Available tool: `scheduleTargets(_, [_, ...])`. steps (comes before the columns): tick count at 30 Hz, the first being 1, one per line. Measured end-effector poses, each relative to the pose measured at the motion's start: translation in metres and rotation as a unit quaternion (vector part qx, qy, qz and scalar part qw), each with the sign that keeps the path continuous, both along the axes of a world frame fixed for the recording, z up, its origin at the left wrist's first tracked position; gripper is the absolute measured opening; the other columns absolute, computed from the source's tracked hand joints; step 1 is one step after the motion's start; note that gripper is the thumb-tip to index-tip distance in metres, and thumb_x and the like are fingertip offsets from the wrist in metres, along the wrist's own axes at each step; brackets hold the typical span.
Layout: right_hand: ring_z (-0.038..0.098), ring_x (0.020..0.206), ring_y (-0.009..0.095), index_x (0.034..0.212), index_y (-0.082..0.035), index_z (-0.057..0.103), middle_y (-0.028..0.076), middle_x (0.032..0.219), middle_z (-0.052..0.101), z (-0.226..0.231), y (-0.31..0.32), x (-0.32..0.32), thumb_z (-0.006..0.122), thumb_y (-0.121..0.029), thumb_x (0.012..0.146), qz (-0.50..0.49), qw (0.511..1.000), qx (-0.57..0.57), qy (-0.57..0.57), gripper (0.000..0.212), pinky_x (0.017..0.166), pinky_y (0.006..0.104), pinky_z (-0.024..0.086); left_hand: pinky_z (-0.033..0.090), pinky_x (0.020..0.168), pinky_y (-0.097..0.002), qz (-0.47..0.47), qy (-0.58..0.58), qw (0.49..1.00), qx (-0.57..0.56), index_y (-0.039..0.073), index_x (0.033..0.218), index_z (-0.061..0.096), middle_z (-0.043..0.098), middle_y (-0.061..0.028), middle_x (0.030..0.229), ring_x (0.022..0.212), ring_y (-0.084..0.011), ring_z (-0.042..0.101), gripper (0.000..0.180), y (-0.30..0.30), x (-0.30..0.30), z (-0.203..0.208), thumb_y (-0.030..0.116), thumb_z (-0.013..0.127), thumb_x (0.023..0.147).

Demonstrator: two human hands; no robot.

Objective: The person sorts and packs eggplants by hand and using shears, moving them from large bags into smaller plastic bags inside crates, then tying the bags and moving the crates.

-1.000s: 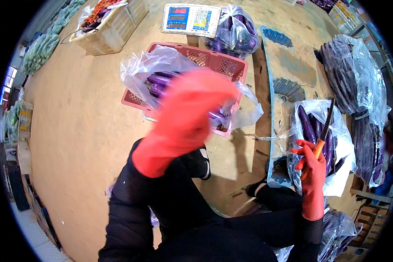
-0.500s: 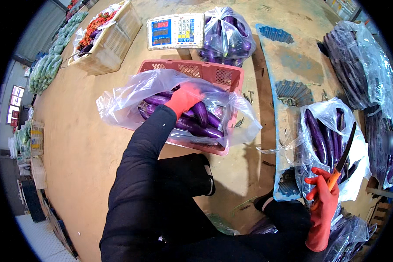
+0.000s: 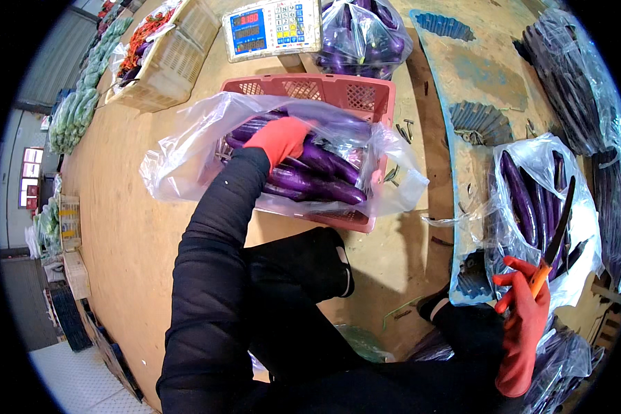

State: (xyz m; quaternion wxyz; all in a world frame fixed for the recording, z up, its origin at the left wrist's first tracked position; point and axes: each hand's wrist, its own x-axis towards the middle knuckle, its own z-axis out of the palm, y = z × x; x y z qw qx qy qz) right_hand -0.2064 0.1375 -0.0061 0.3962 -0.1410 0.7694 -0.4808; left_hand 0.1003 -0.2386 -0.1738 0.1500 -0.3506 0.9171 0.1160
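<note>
My left hand [image 3: 283,140], in a red rubber glove, reaches into a clear plastic bag [image 3: 179,155]. Its fingers curl down over a long purple eggplant [image 3: 331,164], their tips hidden. More eggplants lie side by side in the bag, which lines a pink plastic crate [image 3: 386,103]. Over at the right, my right hand [image 3: 524,310], gloved alike, is closed round the orange handle of a knife [image 3: 557,231]. The dark blade points up, in front of another open bag of eggplants [image 3: 517,196].
A digital scale display [image 3: 272,31] stands behind the crate, beside a tied bag of eggplants [image 3: 362,41]. A blue-edged board with hollows [image 3: 479,76] runs along the right. Further bagged eggplants [image 3: 562,90] lie beyond it. At the back left sits a cream crate [image 3: 179,65] with red netting.
My left hand has shifted slightly left within the bag, and the eggplant under it lies flatter. The scale's reading has changed. The right hand still holds the knife; the whole view has shifted a little.
</note>
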Motion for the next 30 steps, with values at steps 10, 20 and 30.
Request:
scheduleTargets(10, [0.049,0.044,0.009,0.107,0.006,0.057,0.015,0.081,0.066,-0.012,0.003,-0.007,0.053,-0.01,0.087,-0.008,1.0,0.005,0.018,0.026,0.043,0.0189,0.038,0.047,0.082,-0.0297,0.153,0.41,0.875,0.205,0.018,0.137,0.043,0.055,-0.0036,0.123,0.097,-0.0161,0.056,0.07,0.004,-0.059,0.058,-0.009,0.048,0.073])
scheduleTargets(20, [0.049,0.044,0.009,0.108,0.006,0.056,0.015,0.079,0.066,-0.009,0.003,-0.001,0.054,-0.009,0.086,-0.002,1.0,0.01,0.007,0.026,0.043,0.0189,0.038,0.049,0.079,-0.0419,0.063,0.149,0.986,0.039,0.006,0.095,0.068,0.065,-0.0189,0.092,0.087,-0.0366,0.062,0.028,-0.004,-0.04,-0.007,0.022,0.059,0.074])
scheduleTargets(30, [0.05,0.044,0.01,0.107,0.007,0.055,0.016,0.079,0.066,-0.005,0.0,-0.001,0.052,-0.007,0.086,-0.011,0.999,0.03,0.031,0.026,0.042,0.0191,0.039,0.05,0.076,-0.0419,0.025,0.155,0.987,0.026,0.012,0.093,0.067,0.067,-0.0133,0.087,0.087,-0.0317,0.064,0.024,-0.017,-0.059,-0.049,0.012,0.064,0.069])
